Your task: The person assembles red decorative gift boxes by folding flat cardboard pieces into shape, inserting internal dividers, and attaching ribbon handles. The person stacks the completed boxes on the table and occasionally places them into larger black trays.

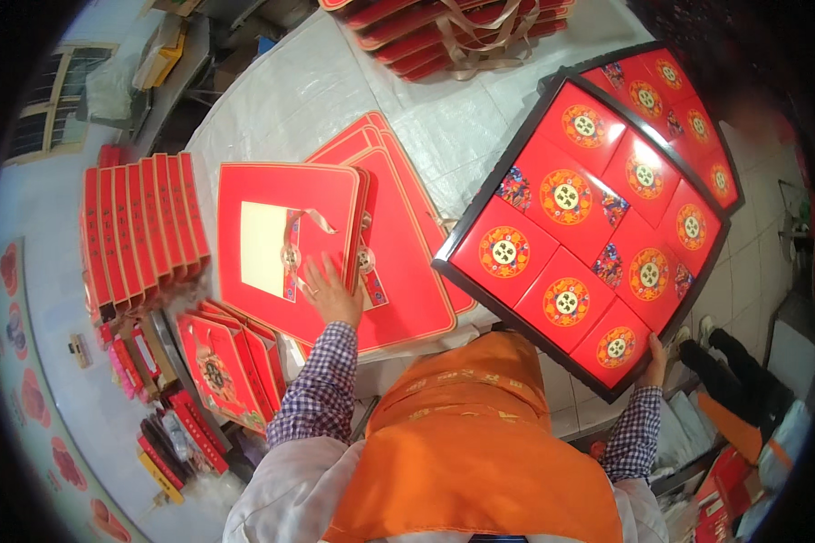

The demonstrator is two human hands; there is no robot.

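My left hand point(333, 291) lies with fingers spread on a flat red gift box point(254, 195), which has gold edging, a cream panel and a ribbon. It rests on more red gift boxes point(421, 271) stacked askew beneath. At the right, my right hand point(654, 364) grips the near right edge of a black tray point(552, 351). The tray is tilted and holds several square red boxes point(566, 196) with round flower medallions. A second group of red boxes point(645, 98) shows behind it. My right fingers are partly hidden under the tray.
A white-covered table point(272, 118) carries a pile of red boxes with ribbons point(480, 36) at the far side. A row of upright red boxes point(145, 226) stands at the left, with red gift bags point(226, 362) below. Another person point(743, 380) is at the lower right.
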